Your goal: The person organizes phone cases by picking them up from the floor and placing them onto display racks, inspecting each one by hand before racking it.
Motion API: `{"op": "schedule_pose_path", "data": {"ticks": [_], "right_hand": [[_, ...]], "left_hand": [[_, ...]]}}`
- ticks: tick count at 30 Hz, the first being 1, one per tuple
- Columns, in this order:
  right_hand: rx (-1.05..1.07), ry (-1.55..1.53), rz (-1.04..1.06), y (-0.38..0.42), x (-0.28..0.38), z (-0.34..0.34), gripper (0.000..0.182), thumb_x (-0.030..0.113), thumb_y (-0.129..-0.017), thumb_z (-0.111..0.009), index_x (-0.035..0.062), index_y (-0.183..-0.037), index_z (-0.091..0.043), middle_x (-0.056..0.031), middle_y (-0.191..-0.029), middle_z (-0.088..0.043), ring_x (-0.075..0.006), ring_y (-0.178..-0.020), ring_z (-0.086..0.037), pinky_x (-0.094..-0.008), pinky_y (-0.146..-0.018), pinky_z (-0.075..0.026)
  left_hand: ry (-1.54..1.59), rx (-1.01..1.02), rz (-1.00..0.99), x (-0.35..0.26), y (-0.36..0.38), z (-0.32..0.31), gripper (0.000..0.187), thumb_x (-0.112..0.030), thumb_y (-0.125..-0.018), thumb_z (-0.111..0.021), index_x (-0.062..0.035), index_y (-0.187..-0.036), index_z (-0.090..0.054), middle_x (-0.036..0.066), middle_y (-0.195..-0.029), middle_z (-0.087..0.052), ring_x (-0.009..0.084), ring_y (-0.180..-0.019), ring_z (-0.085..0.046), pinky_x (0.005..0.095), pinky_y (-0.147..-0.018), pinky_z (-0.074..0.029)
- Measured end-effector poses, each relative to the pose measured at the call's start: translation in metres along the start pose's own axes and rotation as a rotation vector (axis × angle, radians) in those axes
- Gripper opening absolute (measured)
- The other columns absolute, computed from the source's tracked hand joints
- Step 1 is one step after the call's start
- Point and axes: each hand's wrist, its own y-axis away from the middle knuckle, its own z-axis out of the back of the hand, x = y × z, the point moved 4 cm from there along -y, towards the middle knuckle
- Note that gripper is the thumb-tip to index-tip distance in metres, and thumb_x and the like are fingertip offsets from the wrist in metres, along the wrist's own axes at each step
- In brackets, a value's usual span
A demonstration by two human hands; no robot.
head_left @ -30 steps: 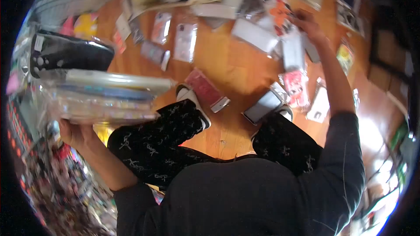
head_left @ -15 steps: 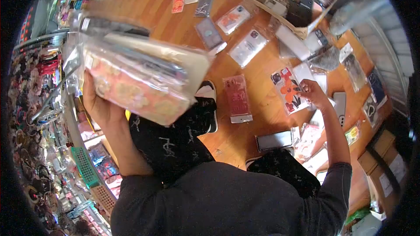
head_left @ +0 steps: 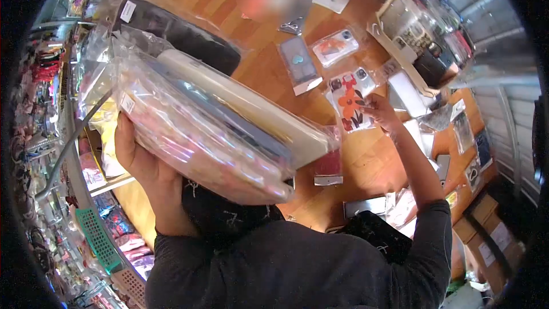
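My left hand (head_left: 146, 166) is closed round the lower left end of a thick stack of phone cases (head_left: 217, 131) in clear plastic bags. The cases fan out; a pinkish one is nearest, with blue and cream ones behind. A bagged black case (head_left: 183, 37) sticks out at the back. On the right, my right hand (head_left: 382, 113) pinches the edge of a clear phone case with orange and red flowers (head_left: 347, 103), held above the floor. Below the stack, a bagged pink case (head_left: 329, 169) lies partly hidden. A case with a teal heart (head_left: 298, 60) lies farther off.
Bagged cases, including one with an orange print (head_left: 335, 47), are scattered over the wooden floor (head_left: 251, 86). A cardboard box (head_left: 400, 63) full of cases stands at the upper right. Shelves of small goods and a green basket (head_left: 97, 240) line the left side.
My right hand has moved left with the flowered case. The stack in my left hand looks larger, tilted and more fanned out. The view has shifted, and the floor items appear displaced.
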Motion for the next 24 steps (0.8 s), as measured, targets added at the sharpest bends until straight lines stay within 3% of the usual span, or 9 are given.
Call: {"op": "schedule_pose_path", "data": {"ticks": [2, 4, 5, 6, 9, 11, 14, 17, 24], "right_hand": [[-0.097, -0.001, -0.003, -0.028, 0.007, -0.017, 0.022, 0.014, -0.071, -0.067, 0.0044, -0.068, -0.048, 0.0009, -0.058, -0.044, -0.0072, -0.050, -0.042, -0.0223, -0.043, -0.035], [-0.151, -0.041, -0.015, -0.047, 0.021, -0.038, 0.020, 0.017, -0.072, -0.066, 0.0014, -0.074, -0.053, -0.0012, -0.063, -0.049, -0.0082, -0.056, -0.044, -0.0225, -0.047, -0.036], [-0.151, -0.074, 0.033, -0.057, 0.032, -0.049, 0.023, 0.019, -0.072, -0.066, -0.0001, -0.080, -0.055, -0.0024, -0.066, -0.052, -0.0092, -0.059, -0.047, -0.0230, -0.049, -0.038], [-0.153, -0.111, 0.077, -0.066, 0.042, -0.061, 0.027, 0.020, -0.072, -0.066, -0.0017, -0.086, -0.057, -0.0037, -0.069, -0.054, -0.0102, -0.062, -0.049, -0.0235, -0.051, -0.040], [-0.086, -0.354, 0.088, -0.090, 0.065, -0.107, 0.036, 0.028, -0.078, -0.058, -0.0008, -0.099, -0.055, -0.0069, -0.080, -0.056, -0.0099, -0.065, -0.051, -0.0226, -0.052, -0.040], [-0.086, -0.014, 0.147, -0.095, 0.064, -0.116, 0.035, 0.030, -0.078, -0.058, 0.0016, -0.098, -0.055, -0.0079, -0.082, -0.057, -0.0113, -0.070, -0.054, -0.0239, -0.056, -0.044], [0.011, 0.275, 0.239, -0.080, 0.035, -0.103, 0.032, 0.030, -0.078, -0.059, 0.0032, -0.094, -0.056, -0.0082, -0.083, -0.058, -0.0123, -0.068, -0.055, -0.0251, -0.058, -0.045], [0.210, 0.330, 0.430, -0.045, -0.020, -0.070, 0.027, 0.028, -0.076, -0.061, 0.0033, -0.087, -0.056, -0.0081, -0.079, -0.060, -0.0145, -0.069, -0.057, -0.0268, -0.058, -0.046], [-0.217, 0.805, -0.003, 0.065, -0.046, 0.050, 0.022, 0.025, -0.077, -0.060, 0.0033, -0.078, -0.055, -0.0107, -0.071, -0.058, -0.0163, -0.064, -0.056, -0.0304, -0.056, -0.044]], "left_hand": [[-0.082, 0.149, -0.081, 0.004, -0.003, -0.016, 0.039, -0.028, -0.086, -0.044, -0.0013, -0.115, -0.045, 0.013, -0.112, -0.050, 0.0232, -0.100, -0.050, 0.0375, -0.088, -0.041], [-0.476, -0.308, -0.180, 0.002, -0.004, -0.001, 0.041, -0.029, -0.088, -0.041, -0.0010, -0.118, -0.041, 0.011, -0.116, -0.046, 0.0210, -0.103, -0.048, 0.0353, -0.089, -0.040], [-0.668, -0.027, -0.239, -0.003, -0.003, -0.004, 0.042, -0.028, -0.090, -0.038, -0.0017, -0.121, -0.037, 0.010, -0.120, -0.043, 0.0198, -0.105, -0.045, 0.0335, -0.091, -0.039], [-0.453, -0.355, -0.173, 0.003, -0.004, 0.001, 0.042, -0.028, -0.089, -0.039, -0.0029, -0.123, -0.036, 0.011, -0.120, -0.043, 0.0213, -0.106, -0.045, 0.0364, -0.091, -0.038], [-0.091, -0.023, 0.063, -0.004, -0.015, 0.030, 0.047, -0.027, -0.086, -0.045, -0.0031, -0.124, -0.035, 0.012, -0.124, -0.040, 0.0235, -0.109, -0.043, 0.0395, -0.094, -0.035], [-1.287, 0.133, -0.632, -0.011, -0.003, 0.002, 0.055, -0.026, -0.080, -0.052, -0.0026, -0.126, -0.033, 0.015, -0.127, -0.036, 0.0250, -0.115, -0.038, 0.0410, -0.097, -0.030], [-1.062, -0.163, -0.726, -0.001, 0.002, -0.004, 0.066, -0.027, -0.075, -0.057, -0.0003, -0.128, -0.028, 0.018, -0.133, -0.028, 0.0268, -0.121, -0.031, 0.0421, -0.099, -0.026], [-1.102, -0.122, -0.569, 0.010, 0.006, -0.017, 0.066, -0.028, -0.076, -0.057, -0.0007, -0.128, -0.028, 0.018, -0.133, -0.028, 0.0268, -0.121, -0.031, 0.0426, -0.099, -0.026], [-1.132, -0.121, -0.357, 0.071, 0.074, -0.082, 0.064, -0.031, -0.078, -0.054, -0.0022, -0.128, -0.028, 0.016, -0.133, -0.027, 0.0270, -0.121, -0.029, 0.0443, -0.099, -0.025]]}}
